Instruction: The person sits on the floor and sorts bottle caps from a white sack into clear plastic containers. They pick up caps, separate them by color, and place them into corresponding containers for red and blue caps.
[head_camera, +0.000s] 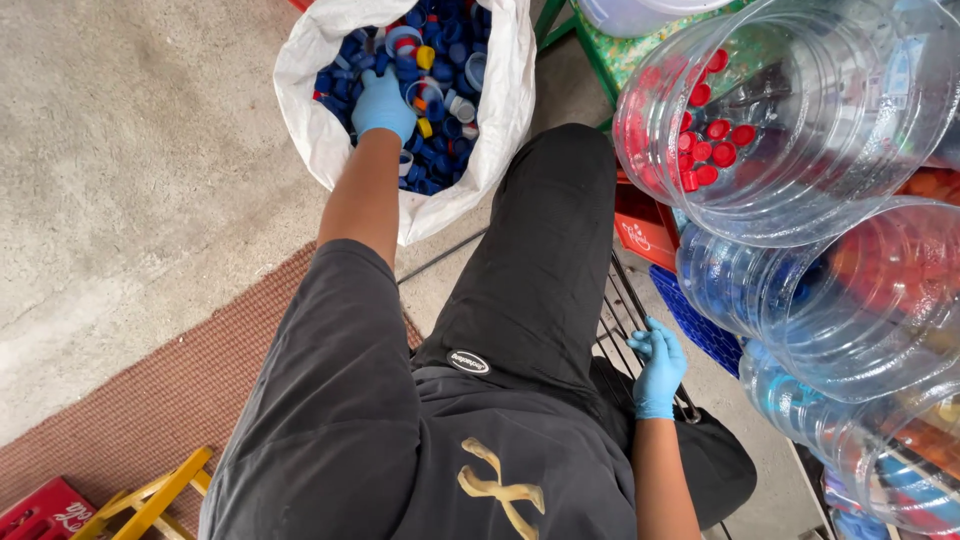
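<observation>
Three big clear plastic jugs are lying on their sides at the person's right; the top jug (790, 110) is holding red caps (712, 150), the middle jug (850, 300) is showing blue and red shapes too blurred to tell apart, and the bottom jug (860, 440) is running out of view. A white sack (500, 110) is standing open on the concrete floor (140, 150) ahead of the person's knees; it is brimming with bottle caps (450, 60), mostly blue, with some yellow, white and red among them. A reddish-brown mat (160, 400) is lying over the floor at the lower left, with a red crate (40, 515) and a yellow wooden frame (160, 495) at its edge.

The left hand (382, 102), in a blue glove, is reaching down into the sack and resting on the caps; its fingers are pointing away and I cannot tell whether they are closing on any. The right hand (657, 365), also gloved, is curling its fingers loosely by the wire rack (620, 320) beside the thigh; whether it is holding anything I cannot tell.
</observation>
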